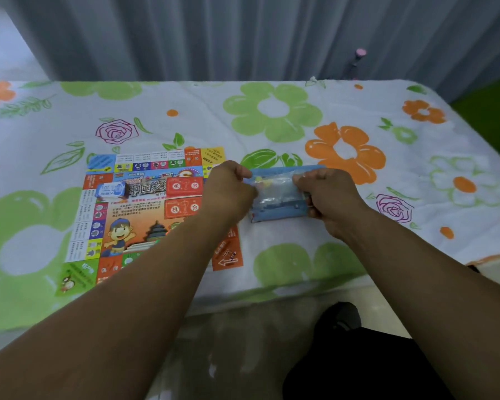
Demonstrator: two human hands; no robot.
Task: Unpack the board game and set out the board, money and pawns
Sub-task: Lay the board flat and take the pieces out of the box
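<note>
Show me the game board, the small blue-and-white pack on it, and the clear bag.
game board [145,223], head view, illustrated centre
blue-and-white pack [111,192], head view, top face
clear bag [274,186], head view, its crinkled middle

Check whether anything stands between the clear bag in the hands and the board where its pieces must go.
Nothing visible does. The left hand and right hand pinch the clear bag above a blue box, right beside the board. A small blue-and-white pack lies on the board's left part, away from the path.
</note>
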